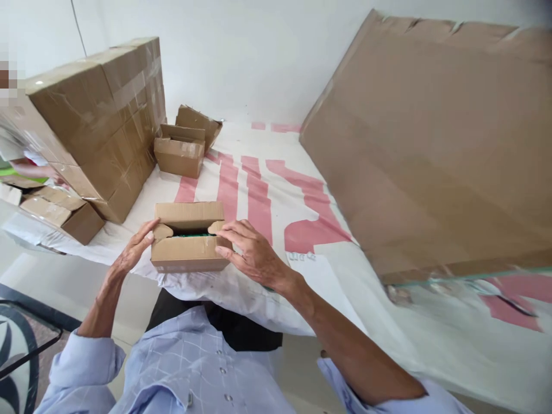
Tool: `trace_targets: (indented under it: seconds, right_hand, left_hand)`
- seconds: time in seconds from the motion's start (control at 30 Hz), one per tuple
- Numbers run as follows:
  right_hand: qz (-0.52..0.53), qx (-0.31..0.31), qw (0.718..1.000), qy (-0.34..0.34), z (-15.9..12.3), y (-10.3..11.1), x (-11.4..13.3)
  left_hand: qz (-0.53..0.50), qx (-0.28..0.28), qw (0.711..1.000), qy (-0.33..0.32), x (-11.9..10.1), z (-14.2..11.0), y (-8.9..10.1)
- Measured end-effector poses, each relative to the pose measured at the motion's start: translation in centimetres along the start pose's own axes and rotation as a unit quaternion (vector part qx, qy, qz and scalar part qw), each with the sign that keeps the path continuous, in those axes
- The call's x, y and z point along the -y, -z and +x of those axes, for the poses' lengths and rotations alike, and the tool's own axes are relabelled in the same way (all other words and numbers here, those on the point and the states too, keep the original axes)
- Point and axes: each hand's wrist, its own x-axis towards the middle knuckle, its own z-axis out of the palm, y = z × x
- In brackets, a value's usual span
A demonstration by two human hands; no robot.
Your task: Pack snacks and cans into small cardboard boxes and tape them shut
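Pink-patterned cloth [278, 204]; open carton [187, 252] between left fingers [144, 232] and right fingers [238, 231]

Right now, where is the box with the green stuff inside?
In the head view, the small open box is left of centre, at the near edge of the white cloth, between your left hand and right hand.

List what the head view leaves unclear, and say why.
All in the head view:
Contents of the small box: mostly hidden by its flaps; only something green shows.
Large brown board: cut off by the right edge.
Long dark object: blurred.
Person: cut off by the left edge, partly behind stacked boxes.
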Motion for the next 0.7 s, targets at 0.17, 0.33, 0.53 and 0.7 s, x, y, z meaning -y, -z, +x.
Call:
trace_targets:
  seconds: [0.17,0.33,0.53,0.7]
  right_hand:
    - [-0.019,0.048,0.996,0.067,1.9,-1.5,0.7]
    - [0.049,0.001,0.994,0.102,2.1,-2.6,-1.0]
    - [0.024,-0.063,0.985,0.159,1.5,-3.2,-1.9]
    - [-0.118,-0.146,0.954,0.232,0.9,-4.2,-2.2]
  left_hand:
    - [-0.004,-0.04,0.999,0.001,-0.2,-1.6,-2.4]
    - [-0.018,-0.099,0.995,-0.019,0.3,-1.9,-5.0]
    - [-0.015,-0.116,0.993,-0.03,0.1,-1.9,-6.2]
    - [-0.005,-0.14,0.99,-0.028,0.3,-1.8,-6.4]
